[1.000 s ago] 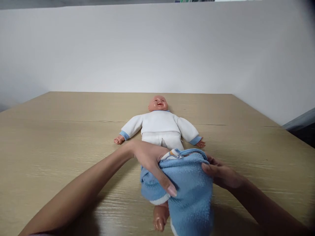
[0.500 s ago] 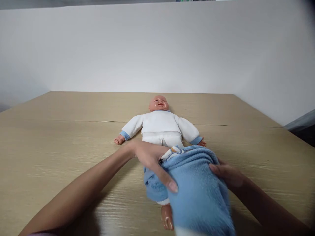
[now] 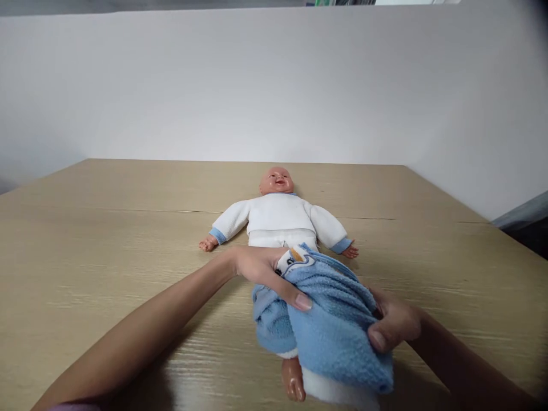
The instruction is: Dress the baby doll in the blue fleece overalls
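A baby doll [image 3: 280,216] in a white top lies on its back on the wooden table [image 3: 107,240], head away from me. Blue fleece trousers [image 3: 329,319] with white cuffs cover its legs; one bare foot [image 3: 293,379] sticks out below. My left hand [image 3: 268,271] grips the waistband at the doll's hip, thumb pressed on the fleece. My right hand [image 3: 393,325] is closed on the right side of the blue fabric, pinching it between thumb and fingers. The doll's other foot is hidden under the cloth.
A plain white wall [image 3: 274,85] stands behind the table. The table's right edge [image 3: 471,211] drops off toward a dark area at the far right.
The trouser waistband has moved up toward the doll's waist. My right hand has shifted lower on the fabric and closed round it; the raised leg and cloth have come down.
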A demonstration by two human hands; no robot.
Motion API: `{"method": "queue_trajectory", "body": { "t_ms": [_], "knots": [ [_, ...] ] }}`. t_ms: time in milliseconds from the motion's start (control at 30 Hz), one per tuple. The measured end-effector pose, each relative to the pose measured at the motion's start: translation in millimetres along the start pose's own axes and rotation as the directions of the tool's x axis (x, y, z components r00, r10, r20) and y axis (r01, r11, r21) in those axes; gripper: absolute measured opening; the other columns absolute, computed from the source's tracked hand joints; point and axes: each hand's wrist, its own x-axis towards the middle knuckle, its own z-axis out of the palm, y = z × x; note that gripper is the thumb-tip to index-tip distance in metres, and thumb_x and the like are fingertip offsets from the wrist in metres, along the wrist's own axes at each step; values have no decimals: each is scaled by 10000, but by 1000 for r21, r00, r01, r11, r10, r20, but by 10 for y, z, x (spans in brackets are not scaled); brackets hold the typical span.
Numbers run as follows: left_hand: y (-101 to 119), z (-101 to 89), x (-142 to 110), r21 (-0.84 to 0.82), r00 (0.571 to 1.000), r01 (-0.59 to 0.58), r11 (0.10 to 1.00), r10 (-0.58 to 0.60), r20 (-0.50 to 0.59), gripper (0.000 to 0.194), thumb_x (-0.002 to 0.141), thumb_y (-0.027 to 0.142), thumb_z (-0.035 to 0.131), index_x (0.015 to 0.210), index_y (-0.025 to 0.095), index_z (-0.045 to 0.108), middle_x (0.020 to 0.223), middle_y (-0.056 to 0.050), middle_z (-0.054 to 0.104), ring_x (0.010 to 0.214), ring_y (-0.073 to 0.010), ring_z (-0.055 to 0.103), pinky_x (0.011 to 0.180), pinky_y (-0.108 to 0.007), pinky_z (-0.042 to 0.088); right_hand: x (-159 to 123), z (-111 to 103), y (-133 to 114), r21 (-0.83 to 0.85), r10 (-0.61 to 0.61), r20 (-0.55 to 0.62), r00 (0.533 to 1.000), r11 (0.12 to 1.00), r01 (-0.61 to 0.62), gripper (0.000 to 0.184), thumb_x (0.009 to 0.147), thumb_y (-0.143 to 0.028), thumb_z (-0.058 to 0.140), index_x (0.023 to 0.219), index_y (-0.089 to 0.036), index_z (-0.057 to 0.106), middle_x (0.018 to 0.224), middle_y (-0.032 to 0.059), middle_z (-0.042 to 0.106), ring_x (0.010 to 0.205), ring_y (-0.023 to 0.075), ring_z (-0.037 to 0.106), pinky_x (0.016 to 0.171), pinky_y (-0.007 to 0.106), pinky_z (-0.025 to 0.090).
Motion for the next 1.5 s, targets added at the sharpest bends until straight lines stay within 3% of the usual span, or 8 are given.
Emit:
{"method": "queue_trajectory", "body": {
  "t_ms": [300, 433, 533, 733, 967, 1200, 1367, 1500],
  "knots": [
    [10, -24, 21, 44, 999, 26, 999, -27, 21, 936, 633, 470, 1046, 1431, 143, 684, 1360, -129, 752, 1335, -362, 679, 1171, -426, 546, 99, 55, 94, 162, 69, -344, 937, 987, -14, 678, 788, -695, 913, 1295, -260, 794, 1120, 68, 826, 968, 203, 772, 857, 278, 584],
    [8, -76, -87, 162, 993, 105, 981, -95, -65, 657, 883, 585, 864, 1349, 146, 716, 1287, -127, 755, 1206, -338, 731, 1052, -480, 618, 39, 54, -4, -44, 50, -289, 956, 997, -66, 729, 864, -753, 808, 1359, -219, 763, 1167, 102, 809, 1053, 249, 757, 995, 356, 577],
    [-14, -96, -143, 173, 992, 119, 978, -109, -70, 510, 1006, 584, 731, 1290, 159, 733, 1243, -108, 755, 1145, -293, 746, 1024, -483, 630, 6, 40, -28, -110, 10, -141, 990, 994, -25, 923, 749, -829, 845, 1372, -157, 734, 1073, 116, 803, 948, 272, 768, 885, 358, 614],
    [-32, -45, -64, 120, 998, 59, 991, -57, -26, 602, 833, 587, 886, 1214, 133, 786, 1130, -78, 807, 1234, -299, 722, 1163, -379, 541, 23, 87, -92, -153, 112, -105, 988, 980, -127, 996, 535, -625, 1053, 1350, -160, 718, 928, 65, 792, 728, 236, 746, 645, 289, 610],
    [-79, -57, -21, -59, 994, 82, 995, -77, 72, 599, 608, 337, 1065, 1109, 159, 789, 1049, -48, 814, 1071, -265, 760, 1023, -318, 618, 126, 204, -206, -206, -56, -149, 987, 978, 24, 747, 782, -638, 898, 1326, -154, 732, 935, 84, 809, 948, 306, 786, 853, 387, 643],
    [100, 92, 21, 86, 987, 43, 995, -29, -155, 653, 800, 345, 953, 1393, 214, 712, 1430, -30, 726, 1404, -270, 634, 1255, -367, 463, 139, 287, -31, -357, -195, -606, 771, 933, -45, 659, 885, -496, 801, 1452, -184, 672, 1411, 138, 746, 1287, 377, 694, 1169, 492, 537],
    [117, 217, 47, 222, 960, 188, 957, -132, -246, 214, 950, 281, 690, 1125, 182, 765, 1173, -10, 783, 1178, -243, 713, 1102, -363, 544, -58, 609, 118, -388, -139, -751, 646, 884, -261, 696, 905, -609, 739, 1459, -193, 672, 1339, 157, 774, 1195, 402, 738, 1051, 492, 618],
    [131, 265, 55, 317, 939, 269, 909, -174, -296, 281, 885, 274, 692, 1154, 193, 699, 1159, -22, 764, 1107, -251, 719, 974, -351, 560, -154, 913, 373, -421, -164, -781, 602, 851, -314, 598, 926, -609, 719, 1395, -239, 709, 1216, 126, 819, 1114, 384, 773, 923, 419, 659]
  ]
}}
